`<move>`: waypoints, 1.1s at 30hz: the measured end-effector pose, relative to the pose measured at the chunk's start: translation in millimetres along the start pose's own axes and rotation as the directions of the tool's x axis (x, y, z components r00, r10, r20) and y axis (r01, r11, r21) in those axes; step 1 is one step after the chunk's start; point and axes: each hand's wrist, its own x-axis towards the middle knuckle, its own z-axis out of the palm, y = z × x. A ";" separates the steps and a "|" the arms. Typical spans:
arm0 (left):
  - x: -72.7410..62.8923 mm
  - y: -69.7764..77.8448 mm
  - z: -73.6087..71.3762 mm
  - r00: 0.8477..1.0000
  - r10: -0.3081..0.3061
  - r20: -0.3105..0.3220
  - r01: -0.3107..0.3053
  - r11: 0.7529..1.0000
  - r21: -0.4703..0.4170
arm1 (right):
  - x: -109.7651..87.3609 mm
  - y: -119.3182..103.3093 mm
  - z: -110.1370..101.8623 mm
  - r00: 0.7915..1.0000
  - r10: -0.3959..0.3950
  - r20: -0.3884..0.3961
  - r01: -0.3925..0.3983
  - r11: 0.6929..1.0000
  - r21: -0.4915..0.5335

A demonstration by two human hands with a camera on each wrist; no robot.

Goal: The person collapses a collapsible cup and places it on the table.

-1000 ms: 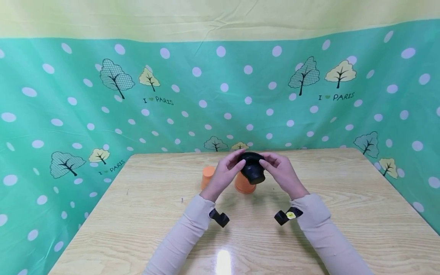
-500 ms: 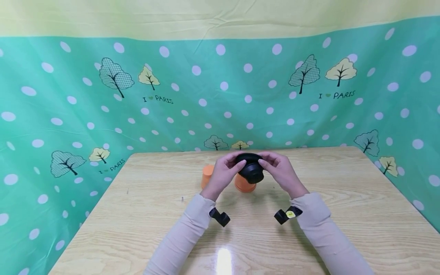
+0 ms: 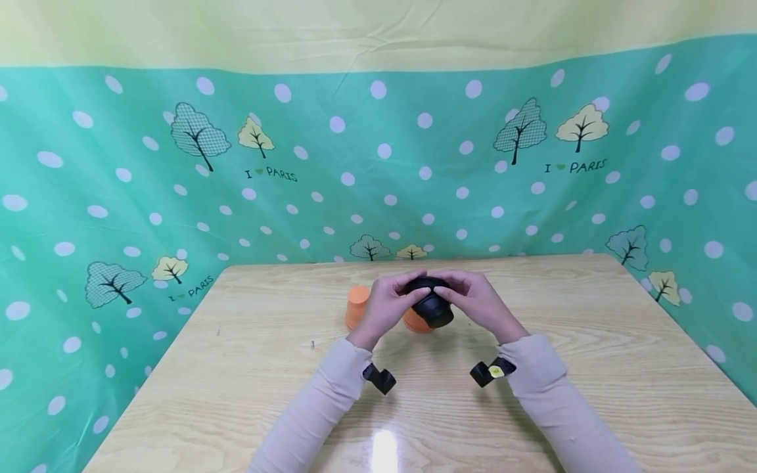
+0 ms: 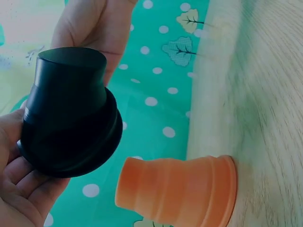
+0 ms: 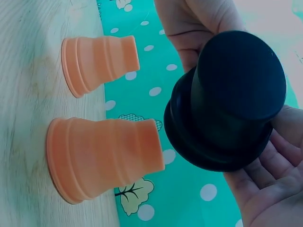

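A black stepped cup [image 3: 435, 311] with a wide rim is held tilted above the table, its narrow end toward the person. My left hand [image 3: 390, 305] grips its rim from the left and my right hand [image 3: 476, 302] from the right. Both thumbs press on its near side and almost meet. Behind and below the black cup, an orange stepped cup [image 5: 104, 156] stands upside down on the table, partly hidden in the head view. A second orange cup [image 3: 357, 305], also upside down, stands just left of it, partly behind my left hand.
The wooden table [image 3: 236, 381] ends at a green dotted curtain [image 3: 307, 197] along its back and sides. A tiny dark speck [image 3: 313, 344] lies left of the left forearm. Each wrist carries a black camera mount.
Both hands have lowered slightly with the black cup, and the thumbs have slid inward across its near side. The cup's tilt has shifted. The orange cups have not moved.
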 end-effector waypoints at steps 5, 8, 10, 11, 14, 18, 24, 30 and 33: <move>1.6 -4.4 -3.0 0.998 -0.053 0.038 0.056 0.996 -0.066 | -1.2 -1.2 -0.3 1.000 0.028 0.009 -0.028 0.999 -0.017; 3.2 -9.2 -4.9 0.994 -0.085 0.068 0.094 0.983 -0.155 | -1.3 -1.5 -1.1 0.999 0.042 -0.015 -0.042 0.999 0.006; 5.3 -16.2 -5.4 0.993 -0.088 0.080 0.103 0.970 -0.220 | -1.2 -1.3 -1.7 0.998 0.041 -0.046 -0.039 0.998 0.039; 6.4 -19.2 -5.4 0.993 -0.085 0.085 0.104 0.963 -0.247 | -1.2 -1.2 -1.9 0.997 0.039 -0.064 -0.035 0.998 0.059; 9.6 -29.0 -4.6 0.994 -0.066 0.091 0.090 0.950 -0.298 | -0.9 -0.8 -2.6 0.995 0.010 -0.101 0.001 0.994 0.110; 10.2 -29.0 -3.7 0.995 -0.047 0.084 0.072 0.945 -0.319 | -0.9 -0.1 -2.1 0.993 -0.009 -0.113 0.026 0.989 0.144; 10.2 -30.3 -1.6 0.999 -0.024 0.046 0.037 0.953 -0.302 | -0.6 2.0 0.3 0.993 -0.011 -0.121 0.029 0.988 0.152; 11.1 -33.5 0.8 1.000 -0.019 0.007 0.021 0.955 -0.296 | -0.2 4.5 1.7 0.992 -0.005 -0.128 0.022 0.992 0.127; 11.2 -32.5 1.6 1.000 -0.021 -0.007 0.018 0.958 -0.286 | 0.2 5.6 1.6 0.992 -0.002 -0.128 0.017 0.993 0.116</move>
